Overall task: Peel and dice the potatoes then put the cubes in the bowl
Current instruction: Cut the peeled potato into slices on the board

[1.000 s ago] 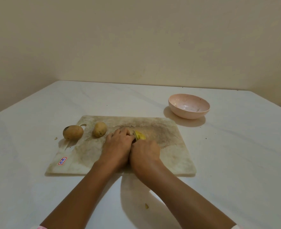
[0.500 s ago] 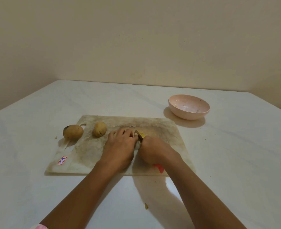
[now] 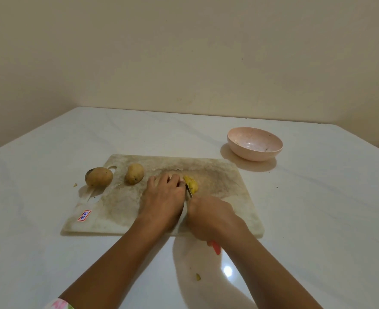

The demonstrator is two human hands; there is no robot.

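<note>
A peeled yellow potato (image 3: 191,184) lies on the worn cutting board (image 3: 228,186). My left hand (image 3: 164,195) covers its left side and holds it down with curled fingers. My right hand (image 3: 208,216) grips a knife with a red handle (image 3: 215,247); the blade (image 3: 189,190) runs into the potato just right of my left fingertips. Two unpeeled potatoes sit to the left: one (image 3: 135,173) on the board, one (image 3: 99,176) at the board's left edge. An empty pink bowl (image 3: 254,143) stands beyond the board's right corner.
The board lies on a white glossy table (image 3: 317,219) against a beige wall. A small scrap of peel (image 3: 197,276) lies on the table between my forearms. A tiny crumb (image 3: 75,185) sits left of the outer potato.
My right hand has drawn back toward me along the board, so the red handle end now shows below the wrist. More of the yellow potato is exposed. My left hand stays put.
</note>
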